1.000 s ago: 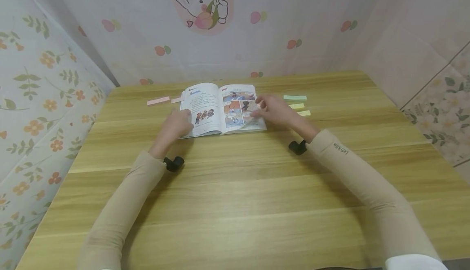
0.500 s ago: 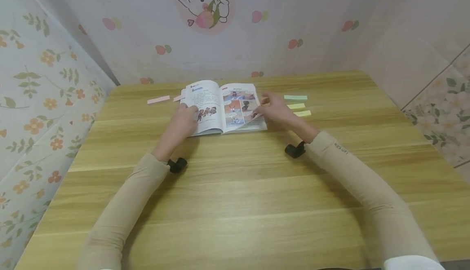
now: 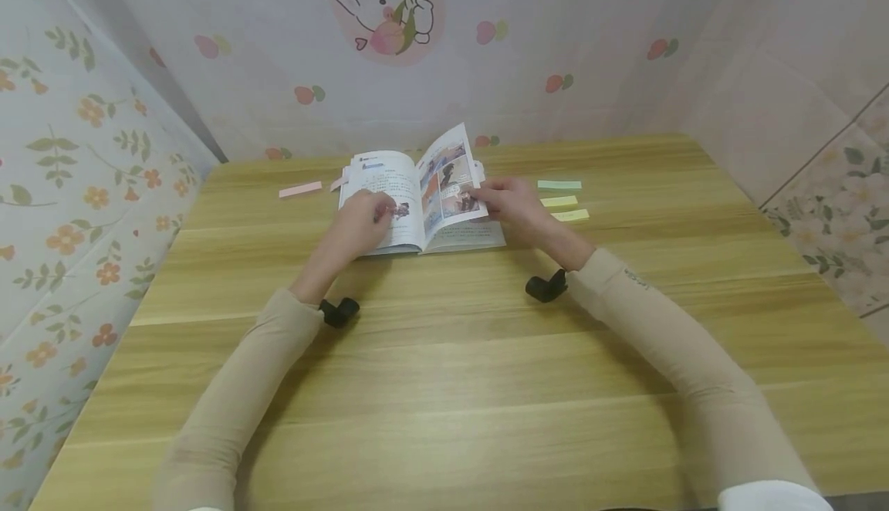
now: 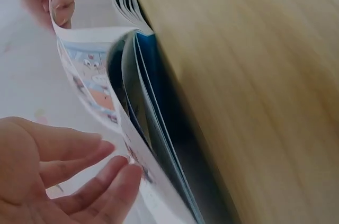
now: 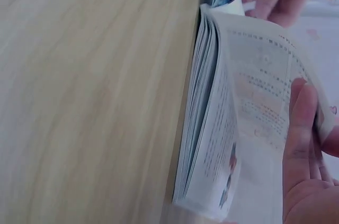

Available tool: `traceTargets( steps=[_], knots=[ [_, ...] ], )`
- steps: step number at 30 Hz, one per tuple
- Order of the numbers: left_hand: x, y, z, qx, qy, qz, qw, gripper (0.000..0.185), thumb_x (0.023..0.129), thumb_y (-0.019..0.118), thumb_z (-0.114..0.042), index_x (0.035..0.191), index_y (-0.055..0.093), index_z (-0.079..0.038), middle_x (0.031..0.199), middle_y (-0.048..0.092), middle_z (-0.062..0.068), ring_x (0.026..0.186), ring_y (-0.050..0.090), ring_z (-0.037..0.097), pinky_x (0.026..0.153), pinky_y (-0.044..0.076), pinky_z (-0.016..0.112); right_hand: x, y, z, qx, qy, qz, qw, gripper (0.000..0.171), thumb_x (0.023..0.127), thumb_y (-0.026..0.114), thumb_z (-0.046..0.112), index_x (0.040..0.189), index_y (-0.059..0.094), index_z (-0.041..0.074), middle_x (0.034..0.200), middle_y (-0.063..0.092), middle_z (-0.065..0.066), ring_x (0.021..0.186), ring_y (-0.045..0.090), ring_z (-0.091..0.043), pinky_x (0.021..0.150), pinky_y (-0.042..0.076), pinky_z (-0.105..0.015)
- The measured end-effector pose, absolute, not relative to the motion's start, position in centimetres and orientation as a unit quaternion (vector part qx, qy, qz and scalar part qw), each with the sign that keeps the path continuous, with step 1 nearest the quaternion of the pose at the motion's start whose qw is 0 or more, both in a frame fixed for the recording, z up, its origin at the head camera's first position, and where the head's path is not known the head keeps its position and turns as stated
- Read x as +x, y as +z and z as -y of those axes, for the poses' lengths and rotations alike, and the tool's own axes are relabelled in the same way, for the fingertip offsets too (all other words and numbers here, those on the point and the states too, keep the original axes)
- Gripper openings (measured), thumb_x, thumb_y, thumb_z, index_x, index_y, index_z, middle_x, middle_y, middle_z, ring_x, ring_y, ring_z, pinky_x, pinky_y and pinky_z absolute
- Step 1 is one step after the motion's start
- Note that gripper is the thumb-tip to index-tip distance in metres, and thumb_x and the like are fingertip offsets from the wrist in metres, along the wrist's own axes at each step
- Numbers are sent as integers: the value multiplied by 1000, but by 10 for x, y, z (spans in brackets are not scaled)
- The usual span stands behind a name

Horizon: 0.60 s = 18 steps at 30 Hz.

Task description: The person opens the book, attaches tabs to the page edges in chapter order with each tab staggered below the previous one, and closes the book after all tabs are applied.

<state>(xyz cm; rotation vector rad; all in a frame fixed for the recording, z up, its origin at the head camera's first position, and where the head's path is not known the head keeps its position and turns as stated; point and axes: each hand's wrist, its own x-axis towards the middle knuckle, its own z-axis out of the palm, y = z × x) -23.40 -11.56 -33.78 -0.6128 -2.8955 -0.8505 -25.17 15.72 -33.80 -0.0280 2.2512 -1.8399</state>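
An open book [image 3: 380, 162] with printed text and cartoon panels lies at the far side of the table. My right hand [image 3: 515, 204] pinches the outer edge of one right-hand page [image 3: 444, 167], which stands lifted and curved off the pages beneath. In the right wrist view, thumb and fingers hold that page from both sides. My left hand [image 3: 363, 219] is over the lower left page, its fingers loosely bent. The left wrist view shows its fingertips [image 4: 132, 173] at the paper, with nothing gripped between thumb and fingers.
A pink paper strip [image 3: 300, 189] lies left of the book, and another pink strip [image 3: 338, 184] is at its left edge. To the right are a green strip [image 3: 559, 184] and two yellow strips [image 3: 559, 201]. A patterned curtain [image 3: 514, 71] hangs behind the table [image 3: 444, 372].
My right hand has taken the right page by its edge, raised it and drawn it left, uncovering text beneath. My left hand has slid rightward over the left page.
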Motion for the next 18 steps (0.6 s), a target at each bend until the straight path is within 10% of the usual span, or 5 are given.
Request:
traceTargets(
  steps=[18],
  knots=[
    [-236,-327,96,-210,-403,889,53,36,104,48,-10,134,60,6,118,68,22,98,69,32,86,54,44,-244,-343,-111,-117,-743,-645,133,43,108,43,23,132,56,-11,104,74,-14,87,71,-21,82,59,-36]
  ],
)
